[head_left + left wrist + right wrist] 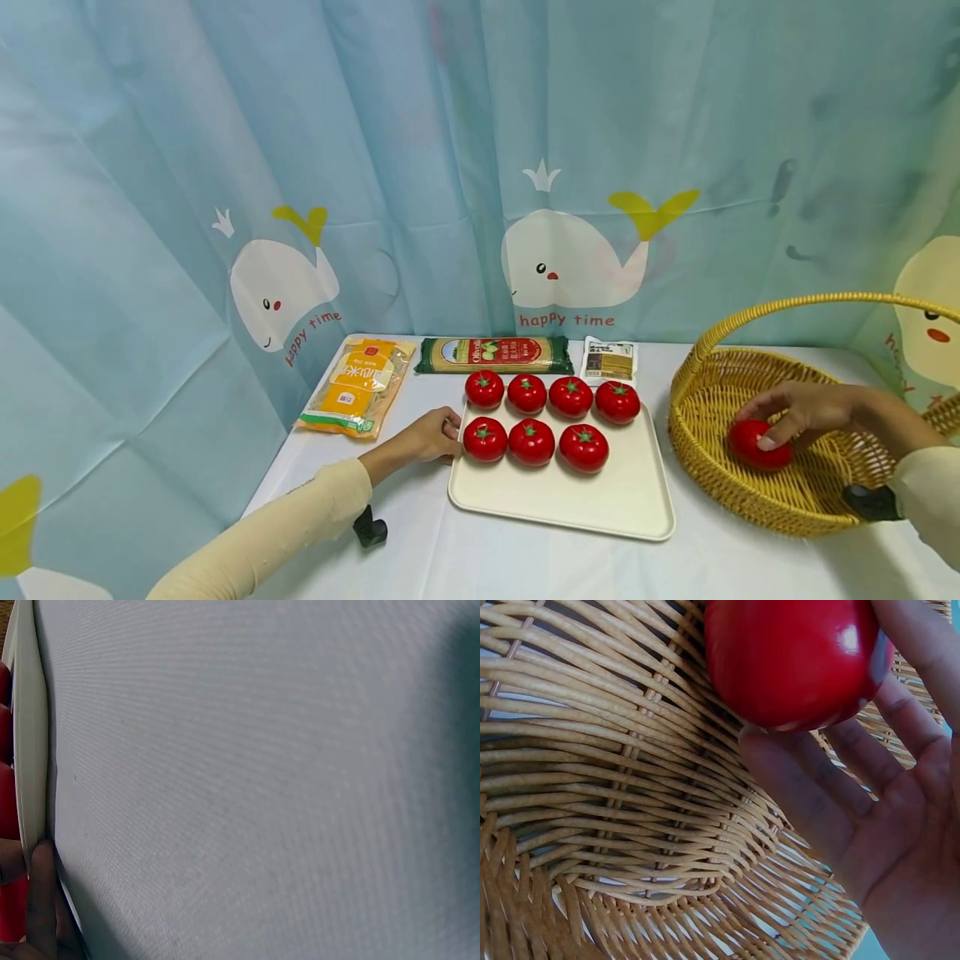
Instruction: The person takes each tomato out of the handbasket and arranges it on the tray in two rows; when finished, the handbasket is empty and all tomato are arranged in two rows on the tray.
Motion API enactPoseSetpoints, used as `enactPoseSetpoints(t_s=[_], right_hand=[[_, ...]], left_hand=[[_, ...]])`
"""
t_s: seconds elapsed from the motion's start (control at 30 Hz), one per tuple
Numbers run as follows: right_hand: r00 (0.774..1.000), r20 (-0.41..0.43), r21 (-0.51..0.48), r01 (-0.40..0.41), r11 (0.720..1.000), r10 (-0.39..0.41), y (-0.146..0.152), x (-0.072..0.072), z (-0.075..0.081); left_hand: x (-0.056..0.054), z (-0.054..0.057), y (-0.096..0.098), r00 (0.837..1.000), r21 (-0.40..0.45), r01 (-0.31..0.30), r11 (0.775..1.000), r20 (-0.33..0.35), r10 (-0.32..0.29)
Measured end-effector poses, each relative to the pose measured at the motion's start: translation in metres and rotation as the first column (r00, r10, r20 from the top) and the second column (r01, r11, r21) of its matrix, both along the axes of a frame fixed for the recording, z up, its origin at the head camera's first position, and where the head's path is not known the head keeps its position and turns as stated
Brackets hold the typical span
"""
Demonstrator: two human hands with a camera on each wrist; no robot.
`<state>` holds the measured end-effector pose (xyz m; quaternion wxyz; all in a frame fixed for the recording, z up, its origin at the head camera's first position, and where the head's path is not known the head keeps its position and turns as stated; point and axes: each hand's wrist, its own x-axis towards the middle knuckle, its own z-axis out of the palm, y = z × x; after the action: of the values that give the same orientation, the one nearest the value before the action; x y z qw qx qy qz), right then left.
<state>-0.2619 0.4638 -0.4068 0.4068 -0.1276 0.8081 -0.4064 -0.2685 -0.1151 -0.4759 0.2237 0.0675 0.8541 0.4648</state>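
Note:
Inside the wicker basket [693,454], my right hand [813,412] holds a red tomato [745,448] between thumb and fingers. The right wrist view shows this tomato [795,664] glossy and smooth, with fingers under and beside it and the woven basket wall below. My left hand [431,435] grips the left edge of a cream tray [555,504]. In the left wrist view a thumb lies over the tray rim [31,750] and a finger is beneath it. Several tomatoes with green stems stand on the tray in two rows, such as the front-left tomato [485,439].
Behind the tray lie a green pasta packet [495,356] and a small white-and-brown sachet [609,362]. A yellow-orange food bag [356,387] lies at the back left. The basket's tall handle [810,300] arches over its opening. A whale-print curtain [420,167] hangs behind the white table.

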Motion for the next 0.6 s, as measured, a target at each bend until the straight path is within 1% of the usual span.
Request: enactPoseSetpoints(t_s=[0.27, 0.43, 0.5, 0.6], right_hand=[[1.0, -0.023, 0.009, 0.011, 1.0, -0.011, -0.0009, 0.0013, -0.0005], [1.0, -0.028, -0.005, 0.0, 1.0, -0.001, -0.0018, -0.0014, 0.0021], [0.999, -0.039, -0.013, -0.002, 1.0, 0.001, -0.0014, -0.0024, 0.0038], [0.997, -0.076, -0.016, 0.008, 1.0, -0.009, 0.0, -0.0018, 0.0083]], left_hand=[[0.0011, 0.0023, 0.001, 1.0, -0.012, -0.008, 1.0, -0.004, 0.008], [0.0022, 0.0039, 0.0016, 1.0, -0.019, -0.006, 1.0, -0.009, 0.006], [0.0024, 0.004, 0.002, 1.0, -0.019, -0.005, 1.0, -0.011, 0.004], [0.003, 0.0047, 0.0021, 1.0, -0.023, -0.006, 1.0, -0.014, 0.006]])
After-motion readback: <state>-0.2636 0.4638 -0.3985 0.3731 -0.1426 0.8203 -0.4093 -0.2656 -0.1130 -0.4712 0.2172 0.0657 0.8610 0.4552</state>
